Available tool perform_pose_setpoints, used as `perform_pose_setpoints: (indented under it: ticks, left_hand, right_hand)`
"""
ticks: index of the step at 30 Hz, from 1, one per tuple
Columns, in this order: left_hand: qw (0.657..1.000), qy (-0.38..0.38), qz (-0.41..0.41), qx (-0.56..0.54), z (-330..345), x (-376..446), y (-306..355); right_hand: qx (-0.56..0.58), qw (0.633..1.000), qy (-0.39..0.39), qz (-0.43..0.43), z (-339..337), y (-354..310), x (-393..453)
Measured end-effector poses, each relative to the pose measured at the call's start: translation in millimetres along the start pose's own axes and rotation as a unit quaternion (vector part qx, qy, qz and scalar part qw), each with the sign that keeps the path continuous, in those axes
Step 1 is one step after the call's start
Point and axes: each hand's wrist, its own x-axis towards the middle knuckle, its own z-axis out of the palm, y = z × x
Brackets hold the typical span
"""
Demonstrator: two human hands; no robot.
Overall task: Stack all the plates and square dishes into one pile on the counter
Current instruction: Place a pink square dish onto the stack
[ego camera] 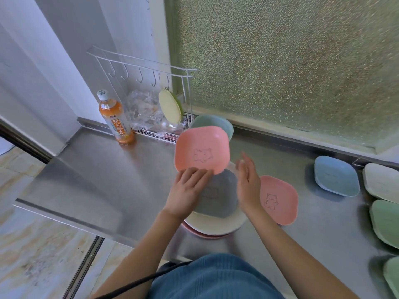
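Steel bench (108, 169) runs along the frosted window (280, 61). The pile (216, 223) sits near the front edge, mid-bench: cream round plate over a pink one, grey-blue square dish (218, 197) on top.

Pink square dish (201, 148) is lifted and tilted over the pile's back side, left hand (186, 190) pinching its near rim, fingers clamped on the dish. Right hand (248, 182) is loose beside it, fingers apart, gripping nothing, close to the dish's right edge; contact is unclear.

Loose pieces: second pink square dish (278, 199) just right of the pile, blue square dish (335, 175) near the back right, and a teal dish (213, 124) at the back edge, mostly behind the lifted one.

Step, I judge: seat the pink dish on the grey-blue one. Level it, align the corners, steady the far side with the free hand, and lower it flat so it nests.

Cream and green dishes (384, 219) at the right edge are cut off, so the count is unknown. The lower pile layers are hard to count. The drink bottle (114, 119) and wire rack (151, 93) sit at the back left.
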Motion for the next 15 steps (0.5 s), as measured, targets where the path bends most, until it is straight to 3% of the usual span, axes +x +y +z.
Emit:
perform_pose_setpoints:
  ticks: [8,13,15]
  left_hand:
    - [0.996,-0.077,0.042,-0.01,4.1,-22.9,26.9]
    - [0.992,-0.102,-0.009,-0.072,-8.5,-26.5,29.6]
    - [0.988,-0.104,-0.084,-0.073,-11.7,-26.4,23.8]
  right_hand:
    - [-0.048,0.998,-0.026,0.015,-5.7,0.0,8.4]
    - [-0.148,0.987,-0.053,-0.041,-7.9,16.5,-7.7]
    - [-0.179,0.98,-0.066,-0.062,-6.3,27.5,-14.1]
